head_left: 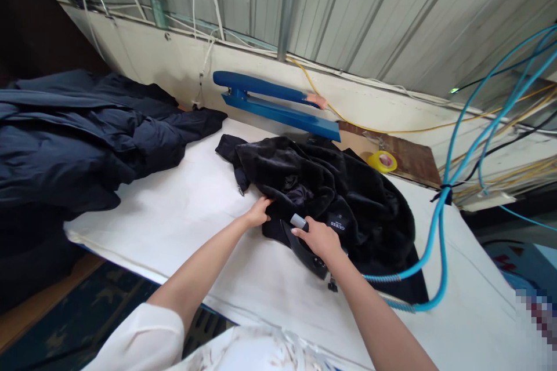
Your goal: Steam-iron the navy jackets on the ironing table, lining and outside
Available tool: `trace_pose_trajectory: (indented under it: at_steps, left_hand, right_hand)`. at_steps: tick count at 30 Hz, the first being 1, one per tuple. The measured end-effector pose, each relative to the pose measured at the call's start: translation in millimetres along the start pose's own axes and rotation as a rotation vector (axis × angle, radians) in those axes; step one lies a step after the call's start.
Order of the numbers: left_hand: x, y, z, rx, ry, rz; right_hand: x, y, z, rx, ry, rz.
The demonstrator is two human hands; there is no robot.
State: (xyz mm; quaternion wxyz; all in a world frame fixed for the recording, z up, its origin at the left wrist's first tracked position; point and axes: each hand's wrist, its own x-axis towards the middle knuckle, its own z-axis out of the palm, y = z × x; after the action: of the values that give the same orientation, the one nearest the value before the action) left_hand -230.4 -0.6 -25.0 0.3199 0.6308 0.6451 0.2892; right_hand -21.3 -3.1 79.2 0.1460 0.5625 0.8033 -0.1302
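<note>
A black furry jacket (374, 208) with a "GUESS" label lies spread on the white-covered table (143, 232). My right hand (322, 239) is wrapped round the handle of a dark steam iron (304, 252), which rests on the jacket's near edge. Blue hoses (429, 243) run from the iron up to the right. My left hand (259, 212) is closed at the jacket's near left edge, its fingertips partly hidden by the cloth. A zipper pull shows on the jacket's left side.
Dark puffy jackets (87, 127) are piled on the left. Behind the jacket stands a blue sleeve board (278, 104). A yellow tape roll (383, 161) lies on a brown board (409, 159) at the back. A bottle (157, 8) stands on the wall ledge.
</note>
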Motion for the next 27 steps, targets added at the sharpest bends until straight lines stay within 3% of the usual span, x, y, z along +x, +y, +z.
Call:
trace_pose_trajectory:
  at_steps: [8,12,16,21,27]
  left_hand:
    - [18.6,-0.2,-20.8,0.032,-0.095,-0.098]
    - [28.3,2.3,-31.4,0.046,-0.111,-0.143]
    - [29.7,2.7,-39.6,0.056,-0.040,-0.164]
    - [15.1,6.1,-50.4,0.050,0.145,-0.174]
    - [-13.7,9.4,-79.1,-0.202,0.621,-0.175]
  right_hand:
    - [-7.5,-11.8,1.2,-0.032,-0.065,-0.160]
    - [-7.3,-20.2,1.8,-0.011,-0.034,-0.086]
    - [-0.7,-30.1,1.7,-0.001,-0.008,-0.037]
    - [17.6,-45.9,1.3,-0.002,0.016,-0.036]
    - [39.9,-70.2,-6.1,0.027,0.047,-0.037]
